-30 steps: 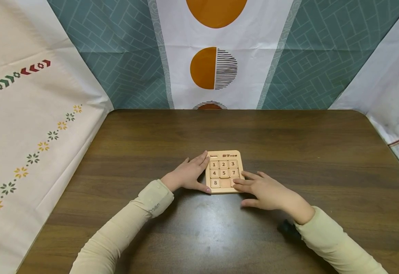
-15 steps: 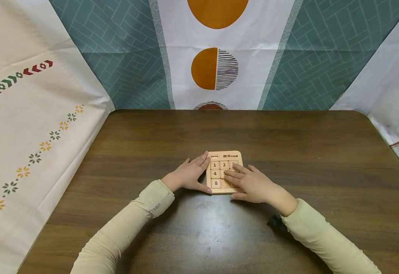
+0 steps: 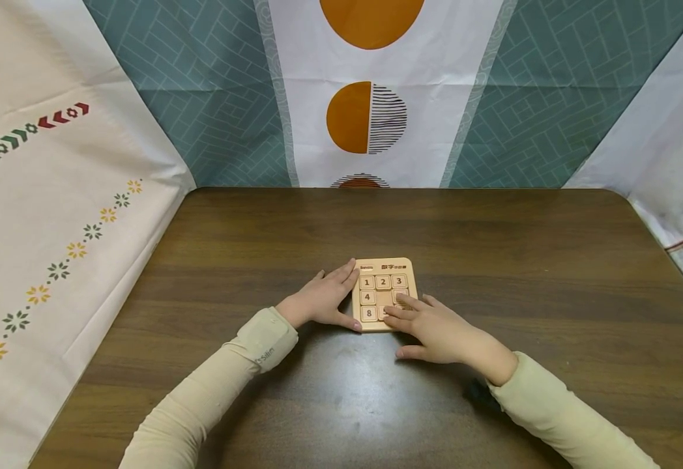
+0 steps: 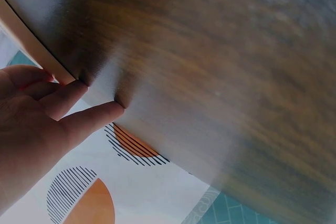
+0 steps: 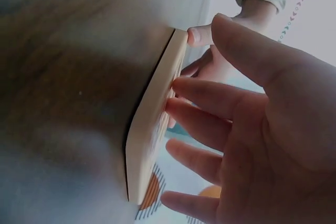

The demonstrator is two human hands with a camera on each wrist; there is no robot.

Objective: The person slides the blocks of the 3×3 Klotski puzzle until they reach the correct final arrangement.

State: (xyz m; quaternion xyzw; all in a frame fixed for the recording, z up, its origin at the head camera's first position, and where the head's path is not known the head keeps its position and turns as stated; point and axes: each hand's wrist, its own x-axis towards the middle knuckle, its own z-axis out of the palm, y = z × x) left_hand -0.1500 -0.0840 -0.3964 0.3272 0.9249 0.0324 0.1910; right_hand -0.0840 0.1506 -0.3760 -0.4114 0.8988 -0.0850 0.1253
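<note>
A wooden number slide puzzle lies flat on the table, with numbered square tiles in its tray. Tiles 1, 2, 3, 4 and 8 can be read, and the centre slot is bare. My left hand rests along the puzzle's left side, thumb at the near left corner and fingers extended up the edge. The fingertips of my right hand touch the bottom middle tile and partly cover the right-hand tiles. In the right wrist view its fingers reach over the puzzle's rim, nearly straight, thumb raised.
The brown wooden table extends around the puzzle on every side. A patterned cloth hangs behind its far edge, and a white cloth borders the left. Something dark shows beneath the right wrist.
My right hand moved left over the puzzle, then slightly back toward me. The 5 tile left the centre slot, and a tile now fills the formerly bare bottom middle slot. Left hand stayed put.
</note>
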